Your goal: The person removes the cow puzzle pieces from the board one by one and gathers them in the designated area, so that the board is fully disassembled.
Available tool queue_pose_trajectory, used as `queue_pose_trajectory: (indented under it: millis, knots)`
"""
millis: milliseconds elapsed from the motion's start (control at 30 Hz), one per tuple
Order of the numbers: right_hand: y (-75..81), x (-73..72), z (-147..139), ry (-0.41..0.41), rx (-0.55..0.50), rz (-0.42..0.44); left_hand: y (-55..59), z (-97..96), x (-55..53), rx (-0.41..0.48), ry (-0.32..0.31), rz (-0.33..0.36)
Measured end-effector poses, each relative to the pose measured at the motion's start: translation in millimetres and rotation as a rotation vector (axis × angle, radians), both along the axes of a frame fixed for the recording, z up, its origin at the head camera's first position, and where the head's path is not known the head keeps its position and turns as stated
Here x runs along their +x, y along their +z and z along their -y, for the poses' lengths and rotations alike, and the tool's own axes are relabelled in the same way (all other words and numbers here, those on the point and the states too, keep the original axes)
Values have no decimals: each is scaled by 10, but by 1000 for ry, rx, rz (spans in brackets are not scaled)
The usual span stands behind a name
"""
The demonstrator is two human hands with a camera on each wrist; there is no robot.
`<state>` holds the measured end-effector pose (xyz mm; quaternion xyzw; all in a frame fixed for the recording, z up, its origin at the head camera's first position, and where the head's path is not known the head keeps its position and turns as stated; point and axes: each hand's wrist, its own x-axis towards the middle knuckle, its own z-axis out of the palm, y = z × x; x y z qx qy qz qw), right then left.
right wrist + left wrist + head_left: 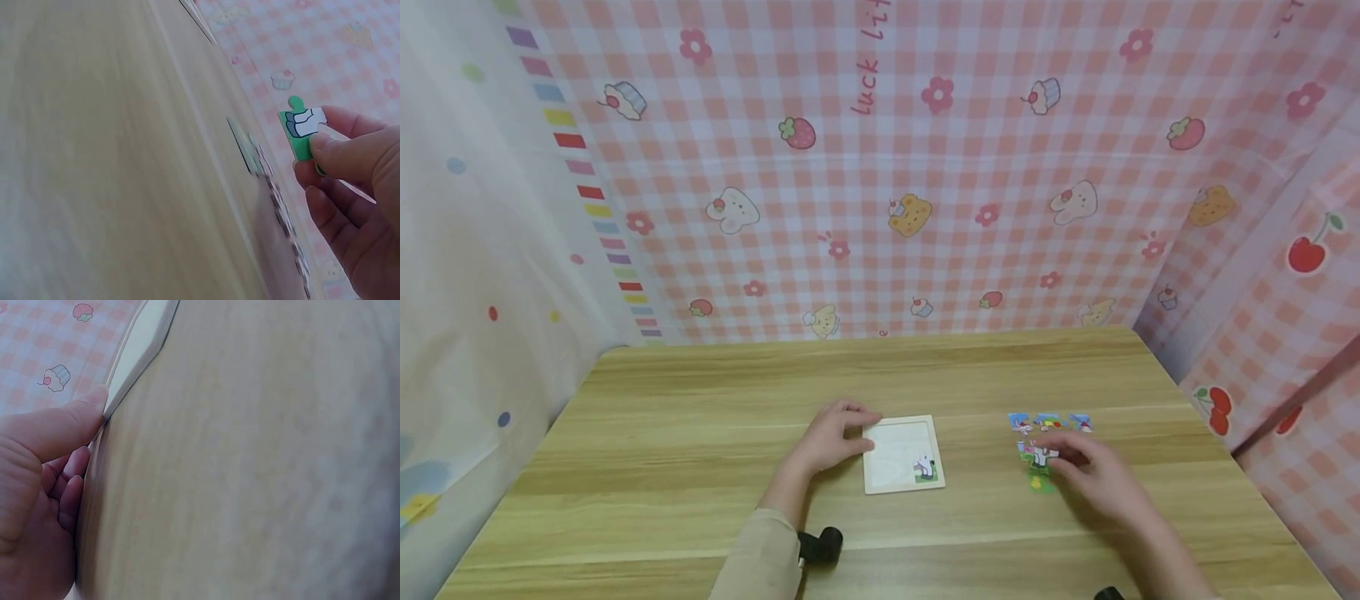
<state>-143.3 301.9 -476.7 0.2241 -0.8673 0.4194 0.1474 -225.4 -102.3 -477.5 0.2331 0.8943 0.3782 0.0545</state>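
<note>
A square wooden puzzle tray [891, 446] lies in the middle of the table, one puzzle piece [926, 468] with a white animal on green in its near right corner. My left hand [831, 437] holds the tray by its left side, thumb on the rim in the left wrist view and the other fingers curled beside it. To the right, my right hand [1097, 475] pinches a green jigsaw piece [300, 130] between thumb and fingers. It has a rounded knob and a white and grey drawing, and is raised above the table in the right wrist view.
Several loose puzzle pieces [1048, 422] lie around and under the right hand, partly hidden by it. A green piece [1041, 483] sits nearest me. The wooden table [715, 433] meets a pink checked cloth [865, 275] at the back, with more cloth at both sides.
</note>
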Motion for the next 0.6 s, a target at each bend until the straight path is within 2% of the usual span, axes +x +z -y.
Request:
queue_pose_trajectory:
  millis: [367, 600]
  knots:
    - [-29, 46, -192, -1, 25, -42, -5, -5, -9, -3, 13, 9]
    - [-64, 78, -286, 35, 30, 1, -2, -9, -6, -2, 14, 13]
